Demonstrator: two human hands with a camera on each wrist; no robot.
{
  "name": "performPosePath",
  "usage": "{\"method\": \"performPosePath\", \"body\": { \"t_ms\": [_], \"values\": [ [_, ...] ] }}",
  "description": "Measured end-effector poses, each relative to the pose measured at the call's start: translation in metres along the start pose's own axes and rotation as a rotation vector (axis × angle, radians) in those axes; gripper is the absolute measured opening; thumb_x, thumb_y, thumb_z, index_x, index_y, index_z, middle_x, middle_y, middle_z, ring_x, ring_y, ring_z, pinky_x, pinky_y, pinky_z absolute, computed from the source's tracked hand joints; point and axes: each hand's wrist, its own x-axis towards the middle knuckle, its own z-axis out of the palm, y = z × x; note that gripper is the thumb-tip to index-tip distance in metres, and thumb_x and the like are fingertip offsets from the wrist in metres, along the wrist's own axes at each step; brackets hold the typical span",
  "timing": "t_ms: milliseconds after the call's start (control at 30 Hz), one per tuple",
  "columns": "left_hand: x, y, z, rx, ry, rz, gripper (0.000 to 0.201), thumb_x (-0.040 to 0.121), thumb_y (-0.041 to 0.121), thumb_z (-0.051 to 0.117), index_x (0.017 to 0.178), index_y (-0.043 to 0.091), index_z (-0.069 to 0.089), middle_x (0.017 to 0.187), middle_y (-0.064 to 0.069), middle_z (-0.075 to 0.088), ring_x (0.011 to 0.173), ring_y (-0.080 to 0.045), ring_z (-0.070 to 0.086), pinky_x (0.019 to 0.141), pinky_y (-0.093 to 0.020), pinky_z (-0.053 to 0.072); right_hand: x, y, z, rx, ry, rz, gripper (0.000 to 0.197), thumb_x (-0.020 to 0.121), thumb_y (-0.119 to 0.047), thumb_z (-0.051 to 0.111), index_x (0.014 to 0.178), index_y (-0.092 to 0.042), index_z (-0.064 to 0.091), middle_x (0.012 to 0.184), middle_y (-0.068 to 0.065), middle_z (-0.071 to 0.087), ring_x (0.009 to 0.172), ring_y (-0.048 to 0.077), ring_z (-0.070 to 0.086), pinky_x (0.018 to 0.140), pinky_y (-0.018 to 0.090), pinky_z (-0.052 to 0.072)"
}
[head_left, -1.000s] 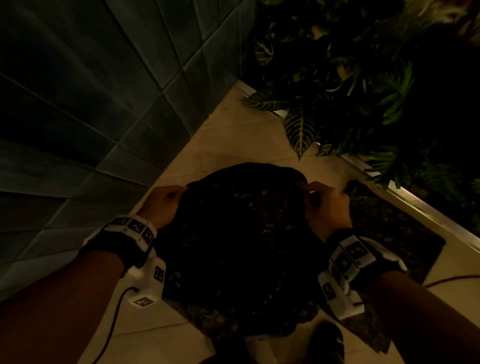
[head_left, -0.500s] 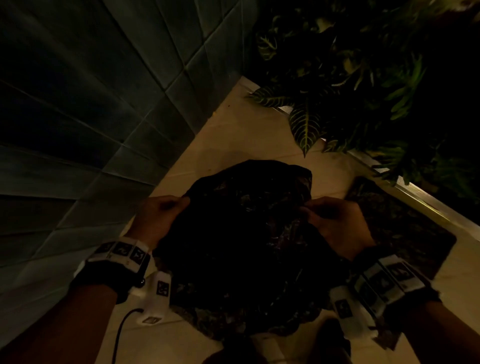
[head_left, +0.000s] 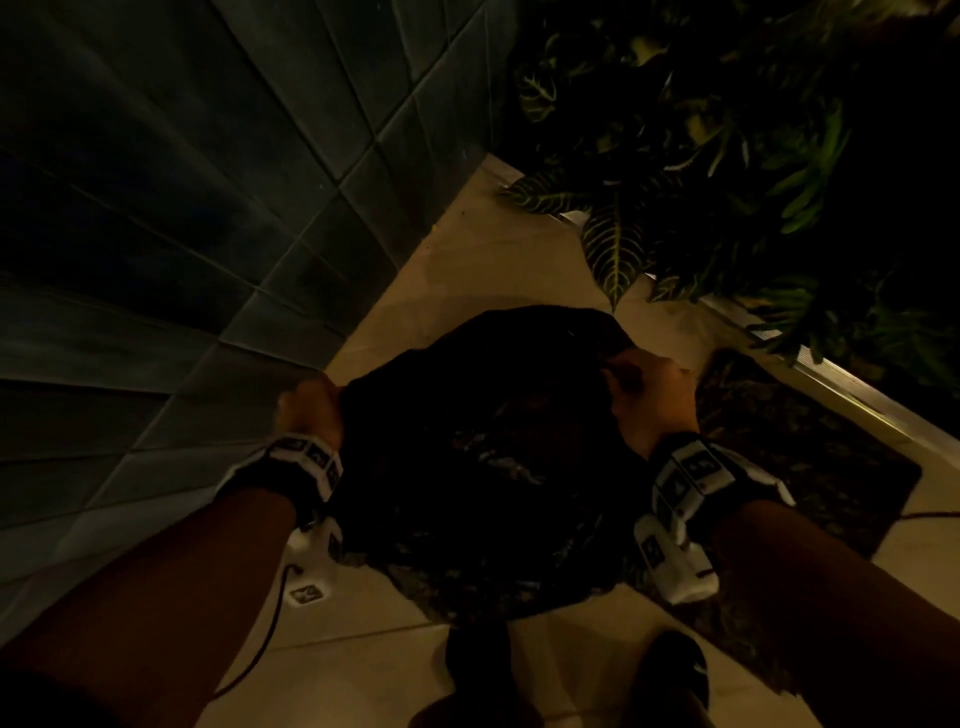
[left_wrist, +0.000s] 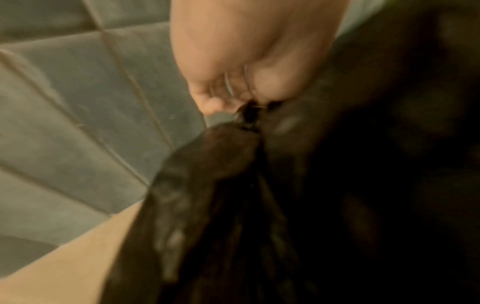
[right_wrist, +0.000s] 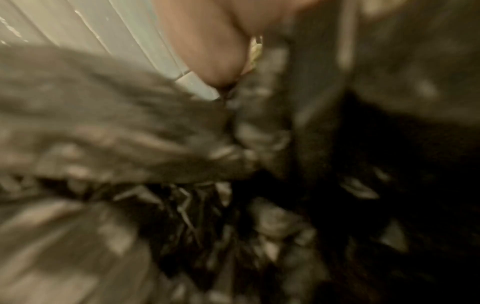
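Fingers of left hand (head_left: 311, 410) and right hand (head_left: 649, 400) clamp the dark bag (head_left: 483, 467), contents unreadable.

head: high above the black bag (head_left: 483, 467), facing down | both wrists: close at its rim, blurred | shared: the bag, all views

No readable text or numbers; only black-and-white marker squares (head_left: 698, 465) on both wristbands (head_left: 306, 457).
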Motion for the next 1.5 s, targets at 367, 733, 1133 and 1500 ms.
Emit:
{"method": "performPosePath", "body": {
  "t_ms": [367,733,1133,1500],
  "values": [
    [-0.034,0.034,-0.023,-0.621,-0.033,0.396,0.029,0.090,0.028,0.058,0.118,0.021,0.062,0.117,-0.001,0.064,0.108,-0.020,0.061,0.100,-0.038,0.046,-0.009,-0.012,0.000,0.205,-0.223,-0.049,0.017,0.088,-0.033,0.062,0.104,-0.030,0.068,0.090,-0.007,0.066,0.083,0.010,0.062,0.066,0.009,0.043],
    [0.006,0.056,-0.028,-0.475,-0.464,0.596,0.020,0.090,0.021,0.060,0.107,0.026,0.068,0.087,0.023,0.071,0.084,0.003,0.061,0.088,-0.020,0.046,0.026,-0.020,-0.004,0.071,-0.341,0.097,0.016,0.088,-0.029,0.064,0.091,-0.017,0.073,0.093,-0.001,0.063,0.091,0.015,0.056,0.071,0.022,0.040],
    [0.015,0.068,-0.012,-0.698,-0.240,0.109,0.029,0.089,0.023,0.061,0.111,0.005,0.069,0.112,-0.007,0.068,0.109,-0.022,0.062,0.098,-0.032,0.047,0.016,-0.017,-0.005,0.180,-0.419,0.054,0.010,0.077,-0.036,0.074,0.069,-0.033,0.071,0.072,-0.019,0.067,0.068,-0.008,0.061,0.059,0.005,0.043],
    [-0.020,0.058,-0.023,-0.568,0.462,0.377,0.016,0.084,0.024,0.062,0.097,0.015,0.064,0.092,-0.010,0.062,0.083,-0.022,0.060,0.077,-0.031,0.048,-0.053,-0.036,-0.004,0.027,0.047,-0.402,0.038,0.076,-0.046,0.069,0.105,-0.023,0.064,0.100,0.001,0.060,0.091,0.017,0.056,0.079,0.031,0.050]
  ]
}}
